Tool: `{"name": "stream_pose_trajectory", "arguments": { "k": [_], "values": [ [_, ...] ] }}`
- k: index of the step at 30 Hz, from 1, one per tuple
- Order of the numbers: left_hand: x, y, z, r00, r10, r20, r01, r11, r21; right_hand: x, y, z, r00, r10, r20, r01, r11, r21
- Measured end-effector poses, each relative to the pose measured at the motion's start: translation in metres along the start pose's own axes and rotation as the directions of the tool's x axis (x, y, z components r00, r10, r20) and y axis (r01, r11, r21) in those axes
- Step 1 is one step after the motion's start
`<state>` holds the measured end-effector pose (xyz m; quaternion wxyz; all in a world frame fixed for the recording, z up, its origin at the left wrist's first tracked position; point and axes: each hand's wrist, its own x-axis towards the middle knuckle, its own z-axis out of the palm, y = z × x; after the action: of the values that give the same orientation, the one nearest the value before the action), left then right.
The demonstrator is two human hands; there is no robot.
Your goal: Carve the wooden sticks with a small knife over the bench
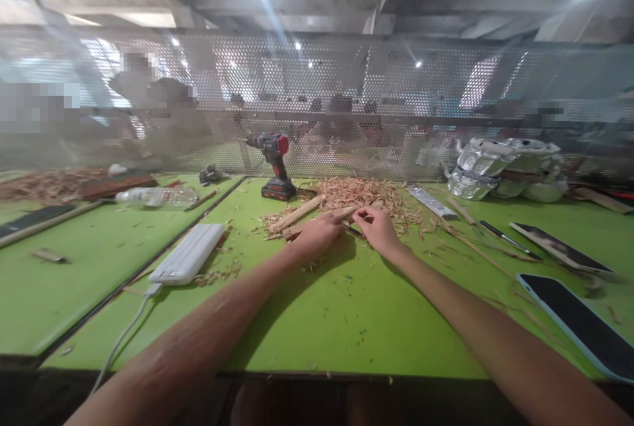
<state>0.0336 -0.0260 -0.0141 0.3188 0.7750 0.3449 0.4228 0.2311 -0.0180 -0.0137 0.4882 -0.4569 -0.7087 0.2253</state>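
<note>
My left hand [319, 234] is closed around a pale wooden strip [345, 211], just in front of a heap of wood shavings [369, 189]. Close by on the right, my right hand [379, 229] has its thumb and fingers pinched together at the strip's end. Whatever sits in that pinch is too small to make out. A thin dark object [352, 230] shows below and between the hands; its kind is unclear. Another wooden strip [298, 213] lies on the shavings to the left of my left hand.
A cordless drill [275, 165] stands behind the hands, before a perforated screen [317, 76]. On the left are a white power bank [188, 254] with a cable and a plastic bottle [157, 197]. Foil-wrapped bundles [505, 168], a thin pen-like tool [510, 240] and a phone [577, 320] lie right.
</note>
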Motion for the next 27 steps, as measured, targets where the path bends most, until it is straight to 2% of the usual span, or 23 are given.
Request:
{"name": "stream_pose_trajectory", "arguments": {
  "k": [2,4,6,8,12,15,20,23,27],
  "values": [
    [0.001,0.000,0.000,0.999,0.039,-0.023,-0.036,0.995,0.097,0.000,0.000,-0.001,0.999,0.049,0.012,-0.050,0.997,0.058],
    [0.002,-0.002,0.000,0.999,0.002,-0.053,0.005,0.989,0.145,0.000,0.000,0.000,0.996,0.084,0.028,-0.086,0.989,0.116],
    [0.003,-0.004,-0.001,0.991,-0.121,-0.054,0.124,0.991,0.056,0.000,-0.002,0.001,0.993,0.103,0.058,-0.111,0.981,0.158],
    [0.003,-0.008,-0.001,0.973,-0.230,-0.003,0.229,0.970,-0.078,-0.001,-0.004,0.002,0.990,0.113,0.088,-0.127,0.975,0.181],
    [0.003,-0.014,0.000,0.948,-0.311,0.070,0.319,0.911,-0.263,-0.001,-0.005,0.004,0.984,0.145,0.106,-0.166,0.958,0.232],
    [0.004,-0.016,-0.002,0.952,-0.289,0.103,0.307,0.900,-0.309,-0.001,-0.004,0.004,0.967,0.212,0.141,-0.245,0.926,0.287],
    [0.005,-0.018,-0.008,0.976,-0.183,0.114,0.209,0.937,-0.281,-0.001,-0.003,0.003,0.904,0.357,0.234,-0.425,0.805,0.415],
    [0.005,-0.019,-0.010,0.983,-0.154,0.102,0.174,0.960,-0.222,-0.002,-0.004,0.003,0.895,0.381,0.234,-0.447,0.766,0.462],
    [0.005,-0.017,-0.010,0.984,-0.166,0.072,0.176,0.968,-0.177,-0.002,-0.005,0.002,0.914,0.341,0.219,-0.405,0.797,0.448]
  ]
}}
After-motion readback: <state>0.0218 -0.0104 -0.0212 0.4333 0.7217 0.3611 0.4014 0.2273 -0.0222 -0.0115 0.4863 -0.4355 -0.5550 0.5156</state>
